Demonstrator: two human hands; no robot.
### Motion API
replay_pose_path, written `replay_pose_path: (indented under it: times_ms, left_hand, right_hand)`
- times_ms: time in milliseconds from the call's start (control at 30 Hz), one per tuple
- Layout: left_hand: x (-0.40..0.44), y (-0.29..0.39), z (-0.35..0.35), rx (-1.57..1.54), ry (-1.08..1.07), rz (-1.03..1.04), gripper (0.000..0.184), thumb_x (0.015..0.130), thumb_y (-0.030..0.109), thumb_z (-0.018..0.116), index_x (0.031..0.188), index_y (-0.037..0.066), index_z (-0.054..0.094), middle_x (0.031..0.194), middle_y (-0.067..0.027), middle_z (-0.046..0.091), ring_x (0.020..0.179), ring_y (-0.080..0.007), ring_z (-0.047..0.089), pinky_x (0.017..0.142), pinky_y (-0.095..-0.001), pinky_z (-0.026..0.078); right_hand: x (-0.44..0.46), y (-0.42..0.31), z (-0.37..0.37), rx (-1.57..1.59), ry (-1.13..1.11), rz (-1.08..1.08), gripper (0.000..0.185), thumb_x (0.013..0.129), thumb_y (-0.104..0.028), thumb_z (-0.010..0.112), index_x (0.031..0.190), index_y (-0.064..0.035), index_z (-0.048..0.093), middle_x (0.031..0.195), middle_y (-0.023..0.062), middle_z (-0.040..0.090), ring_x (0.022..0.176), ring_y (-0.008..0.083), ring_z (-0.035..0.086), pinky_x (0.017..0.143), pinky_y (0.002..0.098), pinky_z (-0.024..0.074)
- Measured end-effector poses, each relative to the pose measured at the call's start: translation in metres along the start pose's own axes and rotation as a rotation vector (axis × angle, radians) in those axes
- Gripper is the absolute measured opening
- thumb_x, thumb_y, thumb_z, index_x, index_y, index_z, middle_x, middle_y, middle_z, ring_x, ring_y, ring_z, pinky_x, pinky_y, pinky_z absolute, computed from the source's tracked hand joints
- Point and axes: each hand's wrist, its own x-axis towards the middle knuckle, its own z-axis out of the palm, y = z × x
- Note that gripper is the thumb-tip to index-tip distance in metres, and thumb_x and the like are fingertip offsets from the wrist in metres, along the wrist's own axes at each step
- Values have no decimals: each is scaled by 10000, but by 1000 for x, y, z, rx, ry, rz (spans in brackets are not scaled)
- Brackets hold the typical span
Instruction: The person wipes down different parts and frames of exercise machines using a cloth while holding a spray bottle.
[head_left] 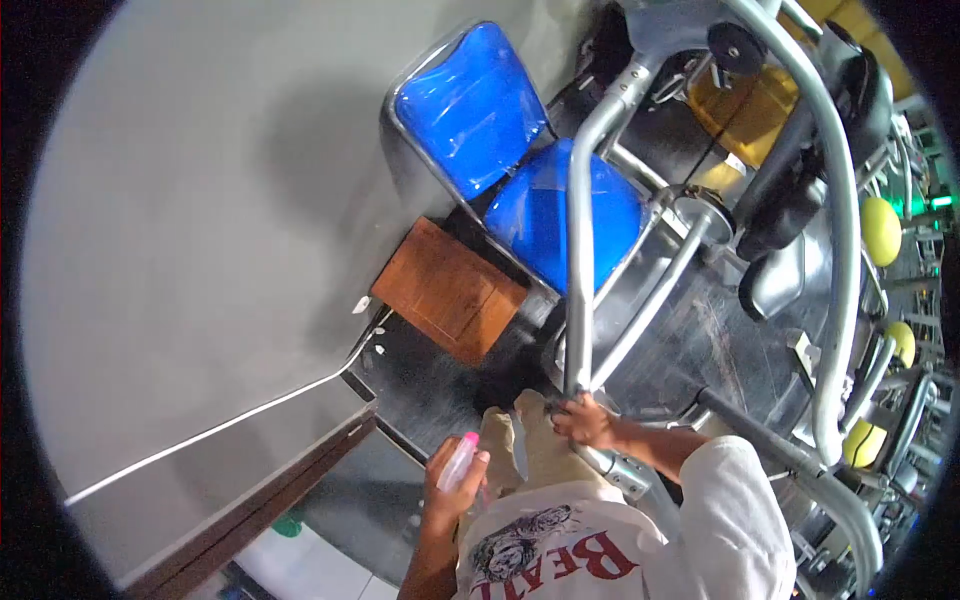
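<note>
My left hand (457, 476) is closed round a small clear bottle (459, 462) with a pink top, held in front of the white shirt. To the right, my right hand (585, 421) rests at the lower part of a silver metal tube (580, 250), its fingers curled against it. This tube belongs to a large frame that rises past the blue chair. What the fingertips of my right hand touch on the far side is hidden.
A blue chair (565, 215) stands by the grey wall, beside a brown wooden board (450, 290). A white cable (215, 428) runs along the wall. Gym machines with black pads (780, 285) and yellow parts (880, 231) fill the right side.
</note>
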Motion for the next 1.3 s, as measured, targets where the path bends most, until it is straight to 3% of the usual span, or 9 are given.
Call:
replay_pose_path:
  times_ms: [100, 167, 267, 400, 567, 733, 1067, 1167, 1300]
  left_hand:
    - [4, -1, 5, 55, -23, 38, 142, 880, 122, 655, 809, 24, 581, 663, -44, 551, 534, -151, 589, 495, -315, 446]
    - [5, -3, 9, 36, -60, 33, 142, 880, 119, 655, 810, 22, 579, 654, -40, 553, 534, -146, 587, 497, -313, 448]
    - [4, 6, 15, 26, -123, 4, 130, 879, 108, 656, 823, 20, 579, 646, -36, 560, 533, -134, 582, 504, -304, 455]
    - [3, 14, 22, 19, -169, -6, 116, 881, 97, 655, 845, 26, 571, 648, -35, 572, 530, -119, 574, 506, -291, 463]
    - [12, 12, 21, 21, -196, 3, 116, 884, 89, 655, 862, 25, 561, 661, -40, 580, 525, -114, 568, 500, -284, 467]
    - [21, 19, 23, -1, -232, 51, 125, 886, 90, 658, 868, 24, 552, 676, -39, 562, 533, -114, 564, 508, -274, 468]
    - [22, 28, 37, 74, -425, 36, 120, 898, 90, 650, 875, 22, 554, 682, -27, 555, 546, -104, 557, 520, -268, 473]
    - [31, 27, 41, 122, -498, 23, 119, 896, 88, 656, 875, 20, 559, 683, -26, 559, 549, -102, 562, 517, -266, 473]
    - [56, 34, 52, 206, -606, 64, 116, 892, 84, 667, 871, 23, 571, 677, -20, 561, 545, -98, 566, 511, -264, 473]
  right_hand:
    - [35, 26, 97, 1959, -171, -116, 387, 821, -308, 632, 1197, -294, 538, 1299, 39, 476, 1191, 304, 465, 940, 558, 445]
    - [28, 52, 172, 1696, -125, 595, 317, 830, -273, 626, 1145, -259, 591, 1310, 75, 486, 1140, 323, 482, 849, 578, 457]
    - [45, 83, 234, 2167, -375, 1251, 373, 875, -153, 566, 1241, -218, 587, 1363, 136, 477, 1114, 380, 482, 891, 512, 437]
    - [51, 81, 153, 2015, -453, 1671, 510, 805, -51, 594, 1284, -225, 596, 1305, 142, 495, 1004, 374, 498, 831, 482, 445]
    - [-27, 60, -24, 2312, -275, 1110, 500, 748, -244, 699, 1234, -322, 610, 1304, 97, 488, 1070, 348, 471, 870, 511, 418]
    - [-36, 74, 2, 2269, -295, 815, 457, 770, -280, 679, 1214, -350, 597, 1299, 85, 492, 1080, 330, 489, 889, 488, 419]
    - [23, 92, 60, 2137, -502, 2212, 575, 761, -92, 735, 1303, -203, 579, 1334, 194, 469, 1141, 410, 479, 1003, 489, 400]
    - [9, 99, -8, 2111, -543, 2266, 491, 751, -83, 709, 1219, -186, 604, 1294, 161, 508, 1105, 408, 500, 927, 490, 430]
    - [-30, 118, -82, 2193, -1298, 2086, 383, 866, -283, 649, 1172, -57, 604, 1192, 153, 580, 1097, 366, 531, 922, 487, 427]
